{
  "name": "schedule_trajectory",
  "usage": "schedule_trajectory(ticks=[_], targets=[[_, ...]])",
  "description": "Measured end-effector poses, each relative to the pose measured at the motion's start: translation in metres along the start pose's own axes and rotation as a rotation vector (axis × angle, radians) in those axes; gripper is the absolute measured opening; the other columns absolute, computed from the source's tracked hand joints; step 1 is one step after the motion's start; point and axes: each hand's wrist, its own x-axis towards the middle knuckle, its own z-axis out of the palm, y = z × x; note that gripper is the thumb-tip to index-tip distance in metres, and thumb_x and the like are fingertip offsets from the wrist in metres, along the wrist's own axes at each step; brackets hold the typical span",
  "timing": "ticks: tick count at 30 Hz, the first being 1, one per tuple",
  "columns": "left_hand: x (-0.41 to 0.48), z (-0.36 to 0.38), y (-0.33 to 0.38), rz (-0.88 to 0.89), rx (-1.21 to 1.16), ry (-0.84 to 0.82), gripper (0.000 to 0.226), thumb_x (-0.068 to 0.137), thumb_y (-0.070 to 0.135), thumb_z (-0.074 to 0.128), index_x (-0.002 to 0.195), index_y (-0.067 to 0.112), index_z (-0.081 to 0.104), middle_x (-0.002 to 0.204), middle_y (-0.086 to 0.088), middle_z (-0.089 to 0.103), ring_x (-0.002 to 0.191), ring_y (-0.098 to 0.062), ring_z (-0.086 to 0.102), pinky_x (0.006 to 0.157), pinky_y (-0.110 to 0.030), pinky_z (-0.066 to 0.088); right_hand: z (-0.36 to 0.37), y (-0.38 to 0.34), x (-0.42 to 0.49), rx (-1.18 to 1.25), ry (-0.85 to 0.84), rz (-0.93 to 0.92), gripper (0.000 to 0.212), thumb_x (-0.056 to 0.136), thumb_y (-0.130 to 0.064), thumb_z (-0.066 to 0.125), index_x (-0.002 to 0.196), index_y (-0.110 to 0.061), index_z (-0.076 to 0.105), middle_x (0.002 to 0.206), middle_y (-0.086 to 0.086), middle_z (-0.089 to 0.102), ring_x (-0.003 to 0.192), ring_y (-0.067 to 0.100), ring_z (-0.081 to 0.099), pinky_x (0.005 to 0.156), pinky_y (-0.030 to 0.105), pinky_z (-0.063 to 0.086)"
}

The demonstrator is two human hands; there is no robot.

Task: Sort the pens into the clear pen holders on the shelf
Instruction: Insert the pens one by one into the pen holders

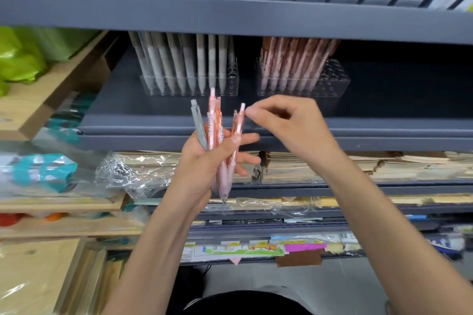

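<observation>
In the middle of the frame the left hand (202,163) holds a bunch of pens (217,135) upright, its fingers curled round one grey pen (199,125) and at least four pink pens (213,115). The right hand (286,123) pinches the top of the rightmost pink pen (240,120) with its fingers (252,111) held narrow. On the shelf (153,117) above stand two clear holders: the left holder (231,87) has grey pens and the right holder (335,83) has pink ones.
</observation>
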Motion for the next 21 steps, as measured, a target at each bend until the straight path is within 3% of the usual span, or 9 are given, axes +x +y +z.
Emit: schedule_trajectory(ticks=[3, 6, 9, 11, 13, 15, 18, 21], targets=[[0.001, -0.001, 0.003, 0.002, -0.003, -0.03, 0.01, 0.094, 0.014, 0.061, 0.103, 0.01, 0.063, 0.105, -0.014, 0.076, 0.074, -0.03, 0.076, 0.058, -0.028, 0.059, 0.006, -0.006, 0.003, 0.127, -0.134, 0.014, 0.006, 0.084, -0.022, 0.075, 0.085, -0.016, 0.077, 0.08, -0.007, 0.074, 0.075, 0.004, 0.065, 0.069, 0.018, 0.051], [0.003, 0.0, 0.002, -0.015, -0.009, -0.047, 0.02, 0.098, 0.018, 0.057, 0.11, 0.003, 0.057, 0.108, -0.013, 0.076, 0.083, -0.035, 0.075, 0.063, -0.032, 0.061, 0.001, -0.004, 0.006, 0.233, -0.111, 0.063, 0.005, 0.086, -0.019, 0.073, 0.082, -0.017, 0.076, 0.076, -0.006, 0.072, 0.071, 0.003, 0.062, 0.066, 0.016, 0.048], [0.006, 0.002, 0.001, -0.038, -0.016, -0.026, 0.016, 0.103, 0.022, 0.052, 0.108, 0.007, 0.049, 0.11, -0.012, 0.075, 0.086, -0.036, 0.075, 0.061, -0.031, 0.06, -0.016, 0.003, 0.01, 0.37, 0.093, 0.086, 0.011, 0.089, -0.014, 0.063, 0.083, -0.018, 0.072, 0.076, -0.001, 0.073, 0.068, 0.01, 0.062, 0.058, 0.022, 0.048], [0.008, 0.003, 0.001, -0.077, -0.009, 0.019, 0.022, 0.102, 0.028, 0.054, 0.112, 0.01, 0.048, 0.108, -0.009, 0.076, 0.071, -0.028, 0.075, 0.05, -0.028, 0.057, -0.036, 0.01, 0.012, 0.439, 0.37, 0.049, 0.014, 0.089, -0.009, 0.056, 0.085, -0.017, 0.066, 0.071, -0.001, 0.071, 0.06, 0.015, 0.062, 0.052, 0.024, 0.048], [0.01, 0.007, -0.002, -0.121, -0.022, 0.1, 0.029, 0.1, 0.031, 0.057, 0.118, 0.01, 0.048, 0.101, -0.009, 0.077, 0.045, -0.018, 0.061, 0.04, -0.025, 0.047, -0.059, 0.018, 0.012, 0.402, 0.686, -0.034, 0.008, 0.092, -0.013, 0.054, 0.089, -0.018, 0.059, 0.069, -0.003, 0.067, 0.053, 0.015, 0.06, 0.048, 0.028, 0.047], [0.013, 0.012, -0.007, -0.137, -0.061, 0.165, 0.025, 0.099, 0.03, 0.061, 0.114, 0.012, 0.052, 0.086, -0.008, 0.075, 0.036, -0.013, 0.042, 0.035, -0.021, 0.034, -0.08, 0.027, 0.014, 0.345, 0.878, -0.122, 0.002, 0.096, -0.02, 0.055, 0.094, -0.02, 0.055, 0.072, -0.007, 0.065, 0.053, 0.016, 0.06, 0.049, 0.031, 0.05], [0.017, 0.024, -0.009, -0.138, -0.087, 0.187, 0.019, 0.098, 0.033, 0.063, 0.105, 0.02, 0.051, 0.07, -0.004, 0.064, 0.036, -0.011, 0.034, 0.035, -0.019, 0.028, -0.101, 0.042, 0.024, 0.281, 0.933, -0.212, 0.006, 0.097, -0.019, 0.052, 0.101, -0.016, 0.054, 0.076, -0.012, 0.066, 0.061, 0.016, 0.062, 0.062, 0.038, 0.056], [0.019, 0.034, -0.009, -0.129, -0.076, 0.189, 0.02, 0.099, 0.032, 0.061, 0.108, 0.02, 0.048, 0.07, -0.002, 0.063, 0.037, -0.011, 0.035, 0.036, -0.02, 0.028, -0.11, 0.053, 0.036, 0.227, 0.88, -0.251, 0.012, 0.096, -0.012, 0.046, 0.105, -0.012, 0.053, 0.079, -0.007, 0.064, 0.065, 0.017, 0.061, 0.068, 0.04, 0.054]])
